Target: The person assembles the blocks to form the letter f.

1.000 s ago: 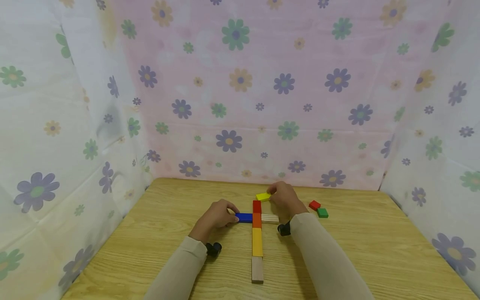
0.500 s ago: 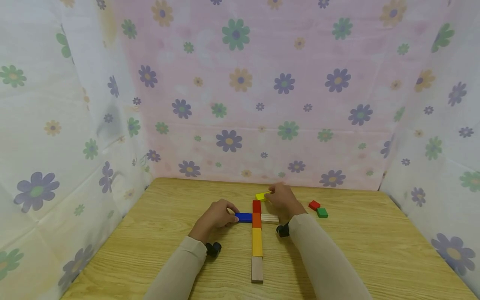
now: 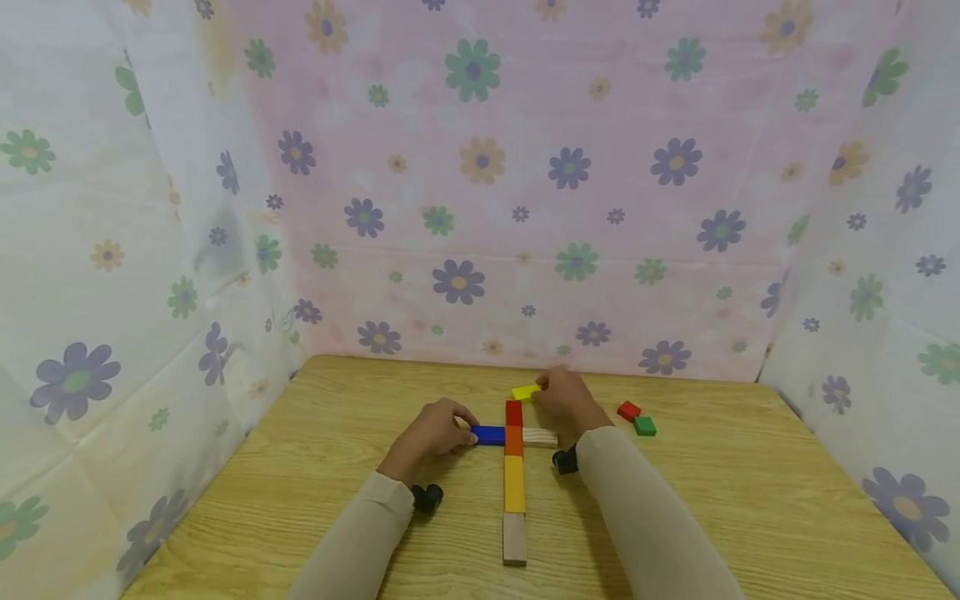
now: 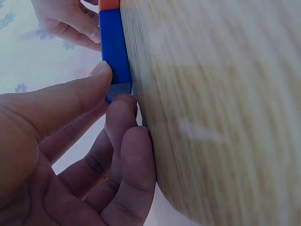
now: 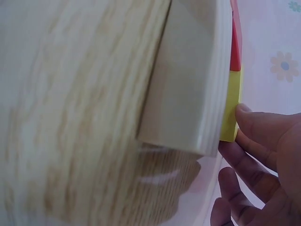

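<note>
My left hand [image 3: 437, 427] pinches the left end of a blue block [image 3: 491, 435] that lies flat; in the left wrist view its thumb is on top of the blue block [image 4: 115, 47]. At the far side, my right hand [image 3: 567, 395] holds the right end of a yellow block [image 3: 524, 392] between thumb and fingers. That block lies just behind a red block [image 3: 513, 413]. Toward me the line continues with an orange block [image 3: 513, 441], a yellow-orange block [image 3: 514, 485] and a plain wood block [image 3: 514, 539]. Blue touches the orange block's left side.
A pale striped wood block [image 3: 540, 437] extends right from the orange one, under my right wrist. Farther right, a small red block [image 3: 628, 410] and a green block [image 3: 645, 426] lie together on the wooden table [image 3: 360, 392]. Flowered cloth [image 3: 525, 250] encloses the back and sides.
My right hand has shifted slightly left and is farther along the yellow block, which has moved a little left. The left hand and the blue block have stayed put.
</note>
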Demonstrator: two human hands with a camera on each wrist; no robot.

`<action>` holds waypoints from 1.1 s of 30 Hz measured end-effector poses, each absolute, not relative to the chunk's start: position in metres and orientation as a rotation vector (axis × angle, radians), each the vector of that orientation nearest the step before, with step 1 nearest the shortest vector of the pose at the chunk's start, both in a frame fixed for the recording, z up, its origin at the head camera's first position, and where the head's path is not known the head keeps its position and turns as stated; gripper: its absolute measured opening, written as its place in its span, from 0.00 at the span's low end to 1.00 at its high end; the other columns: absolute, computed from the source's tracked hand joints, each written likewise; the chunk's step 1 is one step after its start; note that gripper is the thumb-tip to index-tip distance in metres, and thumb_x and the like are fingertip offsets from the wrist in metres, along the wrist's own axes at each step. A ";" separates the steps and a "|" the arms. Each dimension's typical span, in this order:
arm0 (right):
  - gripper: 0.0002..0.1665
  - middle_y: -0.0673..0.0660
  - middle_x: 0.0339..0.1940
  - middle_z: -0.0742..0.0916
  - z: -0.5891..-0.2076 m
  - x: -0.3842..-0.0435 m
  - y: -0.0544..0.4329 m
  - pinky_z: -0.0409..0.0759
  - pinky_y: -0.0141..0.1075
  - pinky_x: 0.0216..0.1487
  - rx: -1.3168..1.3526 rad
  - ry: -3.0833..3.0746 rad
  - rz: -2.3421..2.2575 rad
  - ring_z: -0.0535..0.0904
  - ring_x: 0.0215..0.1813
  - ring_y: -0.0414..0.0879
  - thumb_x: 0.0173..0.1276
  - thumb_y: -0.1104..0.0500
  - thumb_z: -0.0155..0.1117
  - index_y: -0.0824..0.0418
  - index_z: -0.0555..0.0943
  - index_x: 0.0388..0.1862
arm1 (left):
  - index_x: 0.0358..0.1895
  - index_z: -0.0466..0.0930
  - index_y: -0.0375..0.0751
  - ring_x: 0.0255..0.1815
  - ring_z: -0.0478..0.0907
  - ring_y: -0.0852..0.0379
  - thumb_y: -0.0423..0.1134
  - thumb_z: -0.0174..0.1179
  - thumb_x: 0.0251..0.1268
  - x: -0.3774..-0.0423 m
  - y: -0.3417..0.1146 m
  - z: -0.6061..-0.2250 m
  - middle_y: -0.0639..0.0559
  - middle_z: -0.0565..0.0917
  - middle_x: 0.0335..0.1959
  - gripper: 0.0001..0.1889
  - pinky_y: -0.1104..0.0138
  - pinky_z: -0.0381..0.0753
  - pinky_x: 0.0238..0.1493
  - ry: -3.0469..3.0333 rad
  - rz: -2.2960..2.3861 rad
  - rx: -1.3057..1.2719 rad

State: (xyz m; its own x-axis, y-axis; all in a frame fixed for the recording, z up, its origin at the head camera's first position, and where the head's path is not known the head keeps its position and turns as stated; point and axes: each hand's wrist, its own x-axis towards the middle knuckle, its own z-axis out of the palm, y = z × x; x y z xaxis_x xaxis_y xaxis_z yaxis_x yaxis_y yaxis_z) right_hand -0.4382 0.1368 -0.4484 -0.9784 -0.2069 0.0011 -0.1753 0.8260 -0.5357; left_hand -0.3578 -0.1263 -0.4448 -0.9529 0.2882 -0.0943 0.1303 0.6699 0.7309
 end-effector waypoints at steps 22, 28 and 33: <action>0.16 0.61 0.54 0.88 -0.447 -0.432 0.134 0.82 0.49 0.54 -0.340 3.011 -0.828 0.82 0.49 0.53 0.76 0.56 0.66 0.63 0.87 0.56 | 0.50 0.90 0.45 0.28 0.82 0.55 0.36 0.71 0.67 -0.360 -0.126 -0.447 0.51 0.86 0.31 0.10 0.64 0.84 0.32 2.697 1.133 0.335; 0.24 0.65 0.62 0.85 -0.447 -0.432 0.135 0.80 0.54 0.62 -0.335 2.999 -0.830 0.82 0.60 0.59 0.77 0.55 0.65 0.65 0.81 0.66 | 0.50 0.90 0.45 0.28 0.83 0.55 0.36 0.70 0.67 -0.359 -0.126 -0.447 0.51 0.87 0.30 0.10 0.64 0.84 0.32 2.692 1.133 0.338; 0.26 0.66 0.63 0.85 -0.446 -0.433 0.136 0.81 0.54 0.63 -0.345 2.990 -0.824 0.82 0.61 0.60 0.78 0.53 0.63 0.67 0.80 0.68 | 0.49 0.90 0.45 0.27 0.83 0.55 0.36 0.70 0.67 -0.360 -0.127 -0.447 0.51 0.87 0.29 0.10 0.64 0.84 0.32 2.690 1.135 0.344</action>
State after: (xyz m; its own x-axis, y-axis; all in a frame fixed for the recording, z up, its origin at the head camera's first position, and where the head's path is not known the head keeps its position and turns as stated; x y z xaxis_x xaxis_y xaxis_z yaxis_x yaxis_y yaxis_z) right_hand -0.4327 0.1361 -0.4460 -0.9753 -0.2175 0.0380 -0.2062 0.8359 -0.5086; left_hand -0.3598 -0.1265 -0.4473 -0.9527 0.2892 -0.0936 0.1347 0.6778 0.7228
